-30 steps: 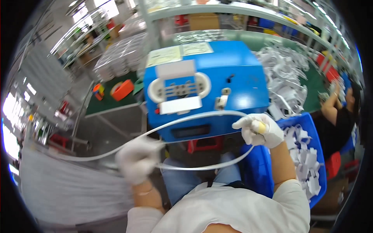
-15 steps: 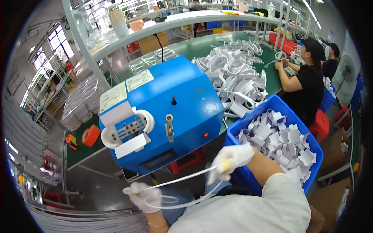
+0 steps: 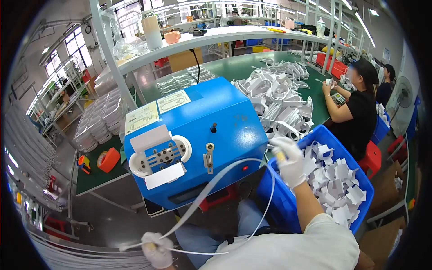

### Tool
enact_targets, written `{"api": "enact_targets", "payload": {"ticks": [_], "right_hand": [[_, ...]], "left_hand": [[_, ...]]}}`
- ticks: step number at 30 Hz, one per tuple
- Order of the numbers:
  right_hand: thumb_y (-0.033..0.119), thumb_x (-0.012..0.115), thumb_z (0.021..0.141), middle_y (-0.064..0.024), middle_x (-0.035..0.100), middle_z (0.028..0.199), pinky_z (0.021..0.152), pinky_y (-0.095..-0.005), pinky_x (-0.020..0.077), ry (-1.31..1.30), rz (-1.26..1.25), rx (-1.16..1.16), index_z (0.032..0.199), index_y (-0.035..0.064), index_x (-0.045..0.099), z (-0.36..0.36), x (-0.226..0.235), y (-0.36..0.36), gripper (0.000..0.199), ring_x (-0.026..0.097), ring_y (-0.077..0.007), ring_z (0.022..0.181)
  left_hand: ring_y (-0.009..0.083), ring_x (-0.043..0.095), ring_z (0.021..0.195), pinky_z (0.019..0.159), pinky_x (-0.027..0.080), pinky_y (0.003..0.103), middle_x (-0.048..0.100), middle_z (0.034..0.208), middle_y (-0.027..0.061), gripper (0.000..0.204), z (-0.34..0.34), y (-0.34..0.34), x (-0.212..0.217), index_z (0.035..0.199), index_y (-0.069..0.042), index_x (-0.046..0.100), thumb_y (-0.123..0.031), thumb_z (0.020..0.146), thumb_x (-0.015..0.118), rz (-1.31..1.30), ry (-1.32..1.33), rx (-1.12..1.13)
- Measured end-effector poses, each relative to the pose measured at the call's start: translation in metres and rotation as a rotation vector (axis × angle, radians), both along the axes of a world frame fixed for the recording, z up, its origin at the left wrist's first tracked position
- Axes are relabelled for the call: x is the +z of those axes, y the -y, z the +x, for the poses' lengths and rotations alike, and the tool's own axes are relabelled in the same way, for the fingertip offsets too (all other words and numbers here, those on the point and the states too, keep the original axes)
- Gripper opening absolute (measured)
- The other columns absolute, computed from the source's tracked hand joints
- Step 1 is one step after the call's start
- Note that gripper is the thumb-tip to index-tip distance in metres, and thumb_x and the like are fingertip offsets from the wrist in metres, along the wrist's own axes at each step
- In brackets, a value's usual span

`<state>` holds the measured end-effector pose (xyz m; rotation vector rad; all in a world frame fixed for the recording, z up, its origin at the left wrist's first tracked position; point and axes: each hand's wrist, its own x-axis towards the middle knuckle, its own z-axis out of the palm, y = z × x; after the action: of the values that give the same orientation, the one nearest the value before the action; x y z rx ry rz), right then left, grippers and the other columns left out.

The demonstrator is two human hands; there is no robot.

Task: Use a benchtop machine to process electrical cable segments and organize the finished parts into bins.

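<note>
My left hand (image 3: 157, 250), in a white glove, is closed around a long white cable (image 3: 198, 201) at the lower left, with a short end sticking out past the fingers. From there the cable rises in a wide loop before the blue machine and curves back down to the same hand. My right hand (image 3: 289, 163), also gloved, hovers at the left rim of the blue bin (image 3: 264, 183), close to the top of the loop. Its fingers are smeared by motion. On the machine (image 3: 234, 118), a slotted metal fixture (image 3: 164, 156) has white rounded ends and white card flaps.
Bundled white cables (image 3: 281, 96) lie heaped on the green table behind the machine. White folded pieces fill the blue bin. An orange tape dispenser (image 3: 108, 160) sits left of the machine. A co-worker (image 3: 355, 103) at right handles something white. Long cables (image 3: 31, 153) hang at far left.
My right hand has moved up and away from the left, towards the bin rim, and the cable loop has widened. My left hand has dropped lower and slightly left. The view has shifted slightly.
</note>
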<state>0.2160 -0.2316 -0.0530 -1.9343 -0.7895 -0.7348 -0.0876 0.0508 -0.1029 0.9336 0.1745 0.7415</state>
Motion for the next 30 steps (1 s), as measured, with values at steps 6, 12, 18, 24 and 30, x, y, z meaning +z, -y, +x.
{"api": "enact_targets", "payload": {"ticks": [6, 12, 18, 24, 30], "right_hand": [[0.016, 0.063, 0.087, -0.0116, 0.065, 0.095, 0.077, -0.034, 0.0507, -0.341, -0.369, 1.067, 0.103, 0.0044, 0.066, -0.076, 0.019, -0.086, 0.019, 0.063, -0.0271, 0.087], [0.008, 0.066, 0.082, -0.0066, 0.061, 0.075, 0.066, -0.0261, 0.0453, -0.548, -0.233, 0.662, 0.083, 0.001, 0.067, -0.054, 0.011, -0.065, 0.007, 0.057, -0.0146, 0.07], [0.005, 0.066, 0.084, -0.0049, 0.058, 0.077, 0.063, -0.0218, 0.0413, -0.494, -0.144, 0.551, 0.08, -0.0003, 0.062, -0.046, 0.007, -0.057, 0.008, 0.053, -0.0099, 0.07], [0.006, 0.067, 0.083, -0.0036, 0.057, 0.077, 0.063, -0.0215, 0.0403, -0.347, -0.148, 0.527, 0.08, 0.0002, 0.062, -0.043, 0.021, -0.063, 0.008, 0.052, -0.0089, 0.07], [0.003, 0.067, 0.082, -0.0016, 0.057, 0.075, 0.06, -0.0203, 0.0388, -0.338, -0.036, 0.434, 0.08, 0.0011, 0.063, -0.028, 0.03, -0.059, 0.005, 0.05, -0.0071, 0.067]], "left_hand": [[0.0057, 0.043, 0.046, 0.041, 0.03, 0.02, 0.051, 0.061, 0.0024, 0.034, 0.079, 0.045, 0.047, 0.079, -0.003, 0.057, -0.031, 0.096, 0.048, 0.315, -0.213, -0.228], [0.0031, 0.033, 0.045, 0.04, 0.023, 0.018, 0.043, 0.057, -0.0032, 0.036, 0.107, 0.009, 0.072, 0.088, -0.002, 0.057, -0.037, 0.093, 0.054, 0.258, -0.23, -0.09], [0.0021, 0.035, 0.045, 0.041, 0.025, 0.017, 0.046, 0.059, -0.0025, 0.021, 0.093, -0.019, 0.073, 0.09, -0.001, 0.056, -0.021, 0.09, 0.062, 0.179, -0.242, 0.06], [0.0017, 0.036, 0.045, 0.04, 0.023, 0.016, 0.055, 0.066, 0.0013, 0.01, 0.097, -0.036, 0.083, 0.091, -0.003, 0.057, -0.013, 0.091, 0.059, 0.31, -0.303, 0.151], [0.0017, 0.044, 0.049, 0.043, 0.029, 0.015, 0.061, 0.068, 0.0031, 0.014, 0.11, -0.054, 0.096, 0.093, -0.001, 0.06, -0.015, 0.09, 0.062, 0.347, -0.198, 0.302]]}}
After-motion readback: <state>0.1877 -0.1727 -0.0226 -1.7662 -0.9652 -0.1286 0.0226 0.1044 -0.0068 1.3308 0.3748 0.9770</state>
